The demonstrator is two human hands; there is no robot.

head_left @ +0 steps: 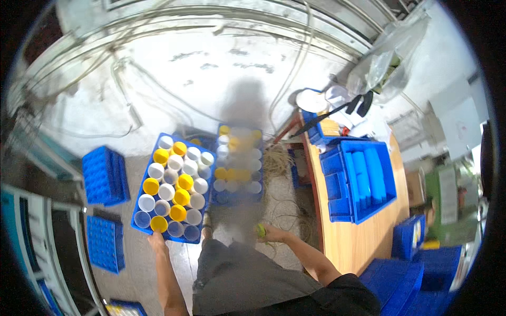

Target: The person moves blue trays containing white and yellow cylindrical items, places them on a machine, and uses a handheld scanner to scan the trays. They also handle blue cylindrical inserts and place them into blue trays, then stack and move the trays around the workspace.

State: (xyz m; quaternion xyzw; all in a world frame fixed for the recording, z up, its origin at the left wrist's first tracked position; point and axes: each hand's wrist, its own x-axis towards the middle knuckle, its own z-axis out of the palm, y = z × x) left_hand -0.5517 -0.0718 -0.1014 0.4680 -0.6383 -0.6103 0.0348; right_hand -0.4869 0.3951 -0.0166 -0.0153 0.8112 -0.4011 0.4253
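Note:
My left hand [157,239] is closed on the near edge of a blue tray [135,220], which is tilted and filled with rows of round white and yellow cups [184,182]. Closed round a small yellow-green thing [261,230], my right hand [272,233] is to the right of my legs; its kind is too blurred to tell. Beyond the held tray, a second blue tray [214,198] of white and yellow cups stands by the wall, partly veiled by a hazy smear.
Stacked blue trays [105,175] and another blue tray [105,243] lie on the floor at left. At right, a wooden table [345,237] bears a blue bin [392,181] with blue rolls inside. Blue crates [392,282] stand at lower right, loose cords [279,160] near the table.

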